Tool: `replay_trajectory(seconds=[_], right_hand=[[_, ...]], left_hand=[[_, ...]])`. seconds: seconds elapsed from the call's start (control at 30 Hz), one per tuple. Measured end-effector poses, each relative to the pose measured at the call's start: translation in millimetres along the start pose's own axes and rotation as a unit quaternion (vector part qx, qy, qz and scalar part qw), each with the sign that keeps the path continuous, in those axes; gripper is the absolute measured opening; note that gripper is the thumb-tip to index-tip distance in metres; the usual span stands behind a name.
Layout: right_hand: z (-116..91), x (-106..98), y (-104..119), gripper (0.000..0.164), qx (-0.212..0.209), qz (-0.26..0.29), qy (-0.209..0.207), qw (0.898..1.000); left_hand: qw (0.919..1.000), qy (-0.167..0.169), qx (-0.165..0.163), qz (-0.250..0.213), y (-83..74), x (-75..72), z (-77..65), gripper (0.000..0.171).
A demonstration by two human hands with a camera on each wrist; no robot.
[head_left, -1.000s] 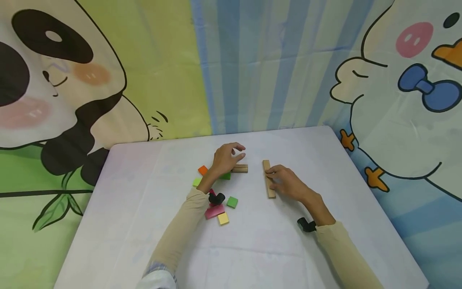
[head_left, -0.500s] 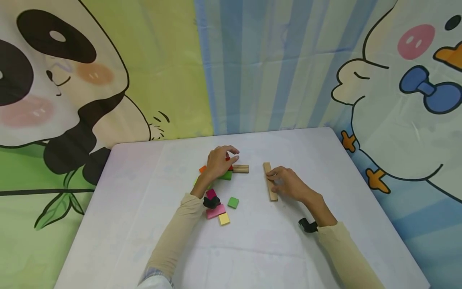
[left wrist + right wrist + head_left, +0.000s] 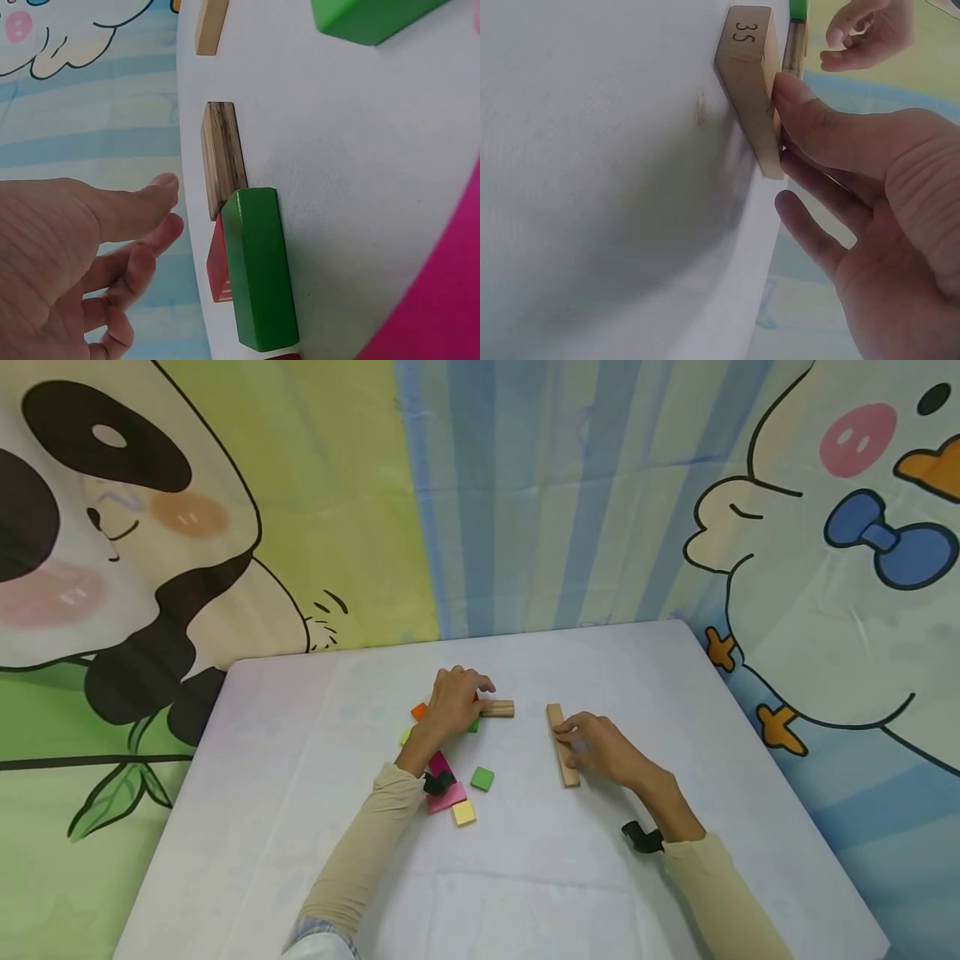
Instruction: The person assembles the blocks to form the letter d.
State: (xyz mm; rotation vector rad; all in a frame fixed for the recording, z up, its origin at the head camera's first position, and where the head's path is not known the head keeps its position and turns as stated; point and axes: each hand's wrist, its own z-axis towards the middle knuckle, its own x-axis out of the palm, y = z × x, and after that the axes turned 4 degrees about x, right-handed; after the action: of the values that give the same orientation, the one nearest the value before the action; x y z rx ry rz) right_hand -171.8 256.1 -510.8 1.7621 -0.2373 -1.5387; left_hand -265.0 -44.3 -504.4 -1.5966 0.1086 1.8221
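Observation:
My right hand (image 3: 603, 747) pinches a plain wooden Jenga-style block (image 3: 562, 747) that lies flat, lengthwise away from me. In the right wrist view, the block (image 3: 754, 90) bears the number 35 on its end, and the thumb (image 3: 825, 124) presses its side. Over the group of coloured blocks hovers my left hand (image 3: 453, 702), fingers loosely curled and holding nothing. Beside it lies a dark-grained wooden block (image 3: 498, 709). The left wrist view shows this grained block (image 3: 221, 154) touching a green block (image 3: 259, 270), with a red block (image 3: 218, 262) partly hidden behind.
Nearer to me lie a small green block (image 3: 482, 778), a pink block (image 3: 447, 798), a magenta block (image 3: 441, 765) and a yellow block (image 3: 464, 813). Orange (image 3: 419, 712) and lime (image 3: 405, 737) blocks show left of the left forearm. A cartoon-printed curtain (image 3: 525, 510) hangs behind the white table (image 3: 615, 902).
The plain wooden block has slid slightly toward me along with my right hand. My left hand has drawn back a little to the left, still holding nothing.

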Motion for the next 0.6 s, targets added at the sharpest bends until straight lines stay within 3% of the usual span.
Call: replay_trajectory(seconds=[0.33, 0.6], right_hand=[[0, 0, -1, 0.044, -0.012, 0.007, -0.004, 1.000], [1, 0, -2, 0.044, -0.029, 0.013, -0.007, 0.999]], left_hand=[[0.9988, 0.049, 0.005, 0.002, 3.6, 3.3, 0.0, 0.021], [0.9990, 0.042, -0.008, 0.011, -0.2, 13.9, 9.2, 0.020]])
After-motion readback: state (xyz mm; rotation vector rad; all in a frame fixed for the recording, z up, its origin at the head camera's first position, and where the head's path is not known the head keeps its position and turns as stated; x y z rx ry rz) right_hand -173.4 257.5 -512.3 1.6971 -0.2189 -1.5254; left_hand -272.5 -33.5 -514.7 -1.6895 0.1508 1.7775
